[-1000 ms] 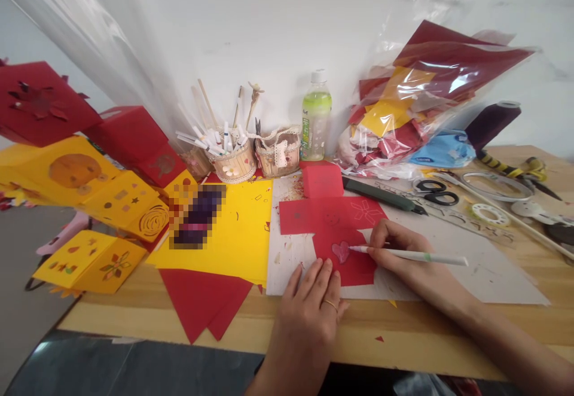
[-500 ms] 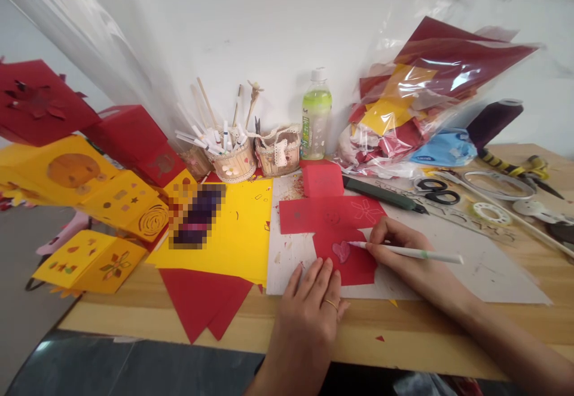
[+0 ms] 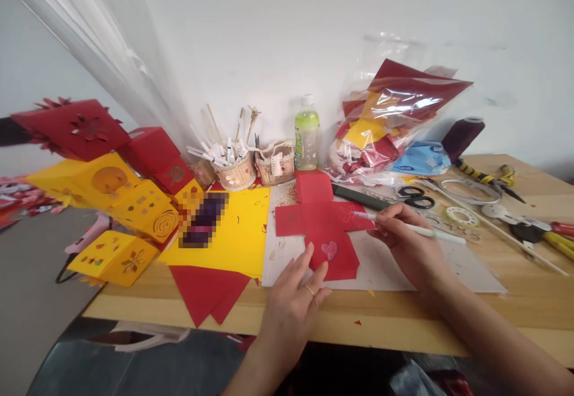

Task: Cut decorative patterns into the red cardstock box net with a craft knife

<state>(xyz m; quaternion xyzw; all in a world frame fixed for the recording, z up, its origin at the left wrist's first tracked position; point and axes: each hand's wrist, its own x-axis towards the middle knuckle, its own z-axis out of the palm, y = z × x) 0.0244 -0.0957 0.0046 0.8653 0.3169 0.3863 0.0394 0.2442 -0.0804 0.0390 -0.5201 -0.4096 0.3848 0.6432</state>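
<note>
A red cross-shaped paper cutout [image 3: 320, 222] lies flat on a grey-white board [image 3: 385, 273]. It bears a coloured pinkish heart [image 3: 329, 250] on its lower flap and a pale flower outline [image 3: 353, 213] on its right flap. My left hand [image 3: 293, 294] rests at the lower left of the cutout, fingers spread, a ring on one finger. Pinched in my right hand [image 3: 406, 237] is a white felt-tip pen [image 3: 434, 234], its tip at the flower outline; whether it touches the paper I cannot tell.
Yellow paper [image 3: 244, 231] and red sheets [image 3: 208, 294] lie left, beside decorated paper boxes [image 3: 130, 198]. Behind stand a basket of pens [image 3: 235, 171], a bottle [image 3: 307, 136] and a plastic bag of paper [image 3: 385, 115]. Right are a dark green cutter [image 3: 359, 197], scissors [image 3: 417, 197] and pliers [image 3: 491, 177].
My right hand has moved the pen from the heart up to the flower outline on the right flap. My left hand has slid toward the cutout's lower left edge. The camera view has shifted.
</note>
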